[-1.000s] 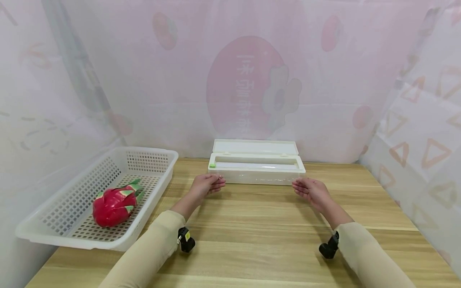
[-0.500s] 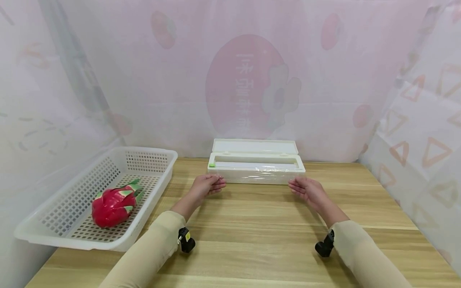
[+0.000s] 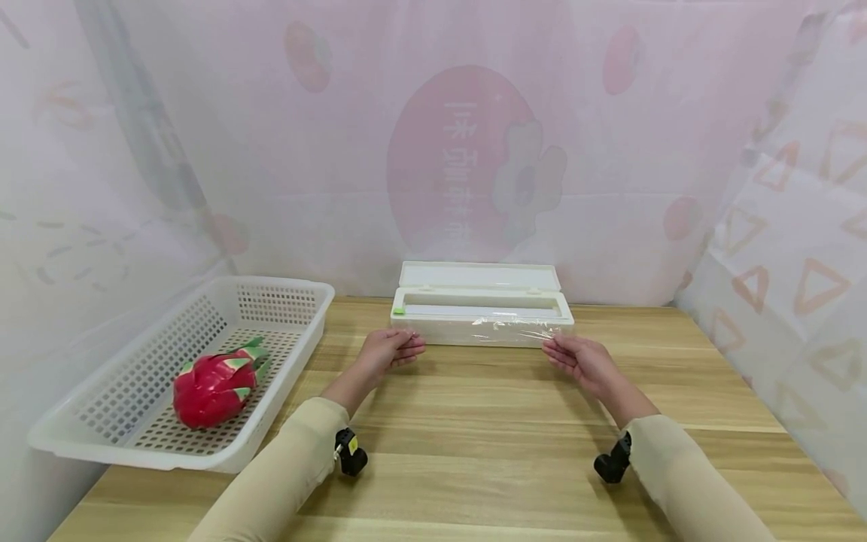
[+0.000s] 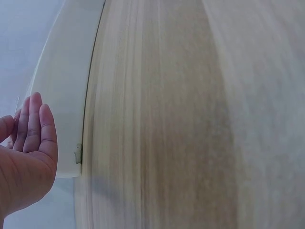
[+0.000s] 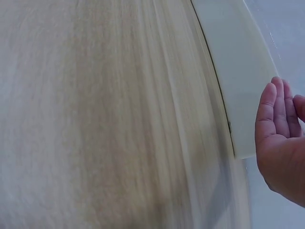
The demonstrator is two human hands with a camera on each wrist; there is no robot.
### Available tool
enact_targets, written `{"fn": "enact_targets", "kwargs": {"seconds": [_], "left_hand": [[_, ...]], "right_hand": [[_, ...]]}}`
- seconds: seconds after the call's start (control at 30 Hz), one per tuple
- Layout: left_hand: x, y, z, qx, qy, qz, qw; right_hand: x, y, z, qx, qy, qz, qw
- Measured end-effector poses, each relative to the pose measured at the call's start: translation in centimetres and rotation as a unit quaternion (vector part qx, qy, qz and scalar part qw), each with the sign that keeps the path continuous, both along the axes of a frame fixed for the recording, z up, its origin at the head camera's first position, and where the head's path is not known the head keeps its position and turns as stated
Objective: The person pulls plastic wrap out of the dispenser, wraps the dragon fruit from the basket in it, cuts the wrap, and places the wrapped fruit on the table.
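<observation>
Head view shows a white slotted basket (image 3: 284, 301) off beyond the left fingers, holding one red dragon fruit (image 3: 213, 388) with green-tipped scales; it lies on the basket floor. Straight ahead of both sets of fingers sits a long white cling-film dispenser box (image 3: 481, 320) on the wooden table (image 3: 474, 452), its lid tipped up at the back, a pale roll lying in the open trough and a small green tab at its left end. The left hand (image 3: 389, 350) rests just at the box's left front corner, fingers straight and pressed together. The right hand (image 3: 582, 360) is at the right front corner, fingers loosely together near a crinkled, shiny edge of film (image 3: 518, 327); whether they pinch it, I cannot tell.
</observation>
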State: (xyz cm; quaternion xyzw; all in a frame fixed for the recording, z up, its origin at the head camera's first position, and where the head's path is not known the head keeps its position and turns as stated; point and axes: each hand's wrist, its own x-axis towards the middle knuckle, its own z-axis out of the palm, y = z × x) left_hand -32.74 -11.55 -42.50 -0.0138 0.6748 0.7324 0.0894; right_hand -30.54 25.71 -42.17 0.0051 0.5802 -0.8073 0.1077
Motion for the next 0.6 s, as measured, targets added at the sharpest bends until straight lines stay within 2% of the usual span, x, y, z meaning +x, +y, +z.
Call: {"fn": "enact_targets", "kwargs": {"seconds": [0.27,0.6], "left_hand": [[-0.01,-0.10,0.00,0.006,-0.003,-0.001,1.0000],[0.45,-0.10,0.55,0.017,-0.009,-0.003,0.9998]], "right_hand": [[0.07,0.42,0.12,0.001,0.006,0.027,1.000],[0.36,0.73,0.24,-0.020,0.013,0.032,0.999]]}}
